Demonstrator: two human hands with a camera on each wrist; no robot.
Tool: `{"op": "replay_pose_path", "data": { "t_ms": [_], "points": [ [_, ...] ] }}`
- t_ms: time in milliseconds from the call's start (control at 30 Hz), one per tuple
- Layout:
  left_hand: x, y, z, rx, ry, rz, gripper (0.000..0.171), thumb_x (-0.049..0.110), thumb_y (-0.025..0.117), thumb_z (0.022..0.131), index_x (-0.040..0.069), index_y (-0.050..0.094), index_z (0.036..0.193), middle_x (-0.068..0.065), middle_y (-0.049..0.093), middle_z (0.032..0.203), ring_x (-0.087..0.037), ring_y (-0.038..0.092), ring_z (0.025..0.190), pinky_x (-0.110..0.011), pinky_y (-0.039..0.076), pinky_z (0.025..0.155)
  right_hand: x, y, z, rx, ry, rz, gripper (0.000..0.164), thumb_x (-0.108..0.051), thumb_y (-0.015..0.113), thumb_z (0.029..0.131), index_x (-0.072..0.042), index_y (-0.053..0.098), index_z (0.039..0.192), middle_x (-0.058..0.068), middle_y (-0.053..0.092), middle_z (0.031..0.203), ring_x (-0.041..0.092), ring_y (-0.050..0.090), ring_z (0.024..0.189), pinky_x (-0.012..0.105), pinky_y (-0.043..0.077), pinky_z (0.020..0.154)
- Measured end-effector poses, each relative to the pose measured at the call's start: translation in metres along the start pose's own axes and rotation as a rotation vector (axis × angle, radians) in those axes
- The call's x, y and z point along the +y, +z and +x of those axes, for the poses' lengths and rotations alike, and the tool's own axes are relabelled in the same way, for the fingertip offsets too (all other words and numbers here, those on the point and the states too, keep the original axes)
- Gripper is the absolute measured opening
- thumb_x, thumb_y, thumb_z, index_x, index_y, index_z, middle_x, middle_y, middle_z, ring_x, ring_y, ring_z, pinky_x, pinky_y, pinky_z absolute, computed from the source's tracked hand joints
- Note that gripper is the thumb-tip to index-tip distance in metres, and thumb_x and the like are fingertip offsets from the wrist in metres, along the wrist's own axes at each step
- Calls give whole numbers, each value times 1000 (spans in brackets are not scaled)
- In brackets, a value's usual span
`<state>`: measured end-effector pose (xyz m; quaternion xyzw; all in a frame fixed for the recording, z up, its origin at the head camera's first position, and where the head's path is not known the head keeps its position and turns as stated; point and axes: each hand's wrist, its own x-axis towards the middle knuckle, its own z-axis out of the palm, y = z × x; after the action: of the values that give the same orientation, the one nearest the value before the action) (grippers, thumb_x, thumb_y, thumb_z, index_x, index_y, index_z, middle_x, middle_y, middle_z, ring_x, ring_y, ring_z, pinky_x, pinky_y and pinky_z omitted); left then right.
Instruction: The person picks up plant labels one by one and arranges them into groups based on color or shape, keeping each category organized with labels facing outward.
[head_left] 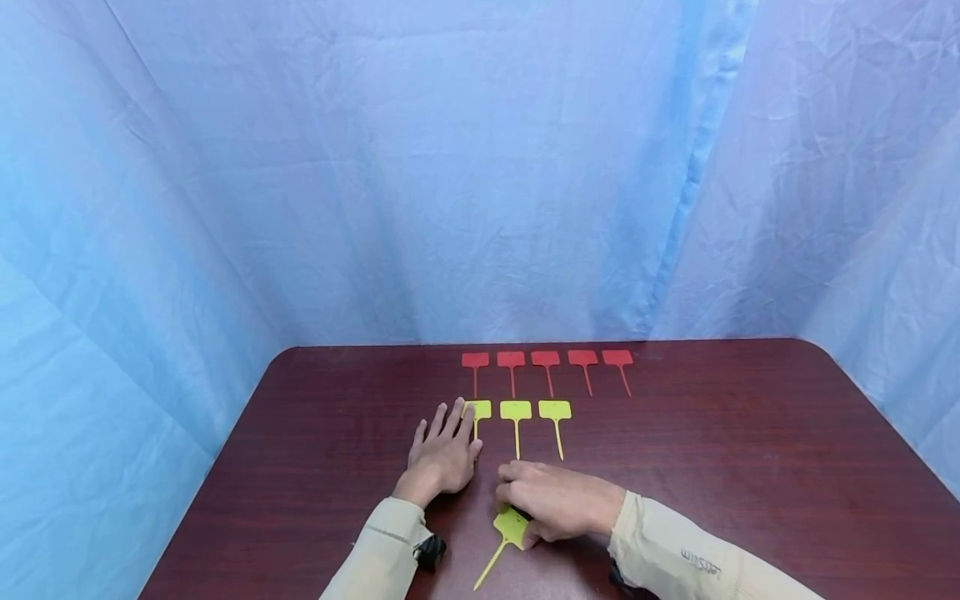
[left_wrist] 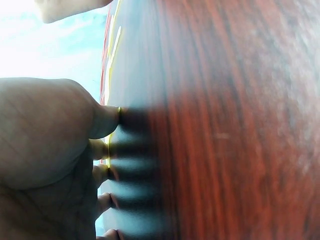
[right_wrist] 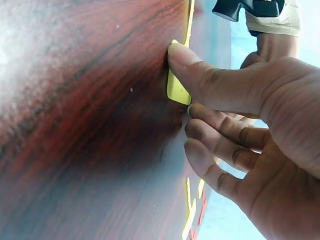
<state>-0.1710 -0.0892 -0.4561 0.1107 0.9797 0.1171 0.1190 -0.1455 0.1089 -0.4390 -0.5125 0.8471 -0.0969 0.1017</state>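
Note:
My right hand (head_left: 558, 500) pinches a yellow T-shaped plant label (head_left: 512, 527) by its wide head, close over the table near the front. The label's thin stem slants toward me and to the left. In the right wrist view the thumb lies across the yellow head (right_wrist: 177, 90), with the other fingers bent beside it. To the left, my left hand (head_left: 446, 458) rests with fingers spread, its fingertips at the leftmost yellow label (head_left: 482, 410) of a row and partly covering it. Beside that one lie a middle yellow label (head_left: 515, 409) and a right yellow label (head_left: 555, 409), stems toward me.
Several red plant labels (head_left: 545, 358) form a row behind the yellow ones, near the far edge of the dark wooden table (head_left: 712, 467). Light blue cloth (head_left: 480, 167) hangs behind the table and along both sides.

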Motion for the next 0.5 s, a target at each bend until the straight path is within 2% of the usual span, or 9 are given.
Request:
{"op": "replay_pose_path", "data": {
  "t_ms": [200, 333, 400, 500],
  "points": [
    [1, -1, 1, -5, -2, -4, 57, 33, 40, 111, 12, 26, 162, -9, 18, 169, -32, 13, 155, -57, 15, 121, 0, -2, -2, -11, 28, -46, 39, -24, 96, 65, -20, 64, 86, -13, 42, 86, 1, 45, 80, 13, 41, 70],
    [0, -1, 1, -3, -4, -1, 57, 33, 40, 111, 12, 26, 162, -9, 18, 169, -32, 13, 155, -56, 15, 121, 2, -3, -6, -23, 42, -31, 37, -26, 96, 67, -21, 61, 78, -12, 40, 87, 2, 43, 81, 14, 41, 70],
    [0, -1, 1, -1, -5, 2, 57, 33, 40, 111, 12, 26, 162, -9, 18, 169, -32, 13, 155, -56, 15, 121, 3, -4, -8, -31, 54, -14, 34, -24, 95, 69, -21, 62, 78, -12, 41, 87, 2, 43, 81, 15, 42, 70],
    [-1, 0, 2, 2, -3, 6, 57, 32, 40, 111, 12, 26, 162, -9, 18, 169, -32, 13, 155, -56, 16, 121, 5, -7, -10, -47, 94, 16, 32, -15, 93, 71, -19, 64, 87, -11, 46, 91, 4, 46, 82, 17, 44, 73]
  ]
}}
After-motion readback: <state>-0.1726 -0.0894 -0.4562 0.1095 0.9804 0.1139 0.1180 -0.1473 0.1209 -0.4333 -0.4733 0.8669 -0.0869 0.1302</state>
